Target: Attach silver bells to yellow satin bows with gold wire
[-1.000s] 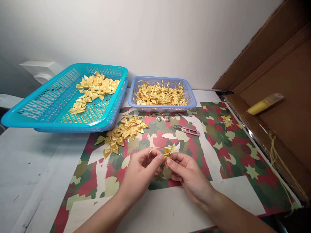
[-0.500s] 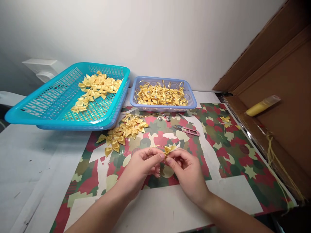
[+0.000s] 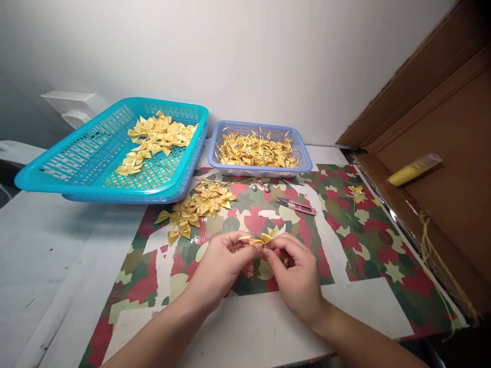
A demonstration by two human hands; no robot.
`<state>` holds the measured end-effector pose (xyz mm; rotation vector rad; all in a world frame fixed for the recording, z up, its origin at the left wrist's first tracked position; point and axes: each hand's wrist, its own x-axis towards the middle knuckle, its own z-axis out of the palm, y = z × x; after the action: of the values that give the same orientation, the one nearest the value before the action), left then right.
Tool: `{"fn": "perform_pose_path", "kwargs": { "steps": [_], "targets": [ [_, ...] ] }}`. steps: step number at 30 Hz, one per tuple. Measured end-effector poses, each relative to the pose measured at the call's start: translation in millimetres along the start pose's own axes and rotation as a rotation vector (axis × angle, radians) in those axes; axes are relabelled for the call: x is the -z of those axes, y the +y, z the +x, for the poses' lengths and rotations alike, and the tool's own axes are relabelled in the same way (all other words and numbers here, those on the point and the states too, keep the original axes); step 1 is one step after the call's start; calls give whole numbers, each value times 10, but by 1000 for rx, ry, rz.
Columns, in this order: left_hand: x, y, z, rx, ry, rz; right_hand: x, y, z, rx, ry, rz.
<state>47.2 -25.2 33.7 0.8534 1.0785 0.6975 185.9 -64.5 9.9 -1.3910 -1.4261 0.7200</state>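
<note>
A small gold ribbon bow [image 3: 266, 236] with a thin gold loop of cord is pinched between both of my hands above the patterned mat [image 3: 356, 240]. My left hand [image 3: 222, 266] grips the cord side with thumb and forefinger closed. My right hand [image 3: 297, 273] pinches the bow from the right, fingers curled. A loose pile of gold bows [image 3: 199, 204] lies on the mat just beyond my left hand.
A turquoise basket [image 3: 76, 158] with gold bows sits at back left. A smaller blue basket [image 3: 303, 153] holds finished bows with loops. Pink thread snips [image 3: 297, 205], small silver bells [image 3: 261, 186], one stray bow [image 3: 355, 189] and a yellow glue tube [image 3: 412, 170] on cardboard lie to the right.
The cord loop, earlier arched up above my left fingers, now lies flattened between my hands. Both hands have shifted slightly away from me on the mat.
</note>
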Motion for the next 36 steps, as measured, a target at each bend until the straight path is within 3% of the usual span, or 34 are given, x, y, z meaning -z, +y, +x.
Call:
{"fn": "perform_pose_path", "kwargs": {
  "steps": [5, 10, 15, 17, 20, 23, 32, 34, 36],
  "targets": [
    [-1, -22, 3, 1, 10, -26, 17, -1, 6, 51, 5, -7],
    [21, -44, 47, 94, -49, -218, 139, 2, 77, 46, 54, 5],
    [27, -21, 70, 168, -82, -336, 166, 12, 93, -44, -154, 47],
    [24, -14, 66, 171, -88, -322, 167, 18, 81, -47, -166, 69],
    [13, -8, 49, 123, -71, -188, 218, 24, 94, -25, -48, 65],
    [-3, -25, 22, 14, 23, 48, 299, 11, 161, 26, 15, 35],
    [-4, -121, -64, -442, 169, 662, 344, -60, 267, 198, -267, -104],
    [-3, -112, -64, -434, 161, 636, 377, -53, 266, 196, -262, -91],
    [3, -93, -51, -309, 119, 494, 409, -45, 267, 142, -219, -70]
  ]
}}
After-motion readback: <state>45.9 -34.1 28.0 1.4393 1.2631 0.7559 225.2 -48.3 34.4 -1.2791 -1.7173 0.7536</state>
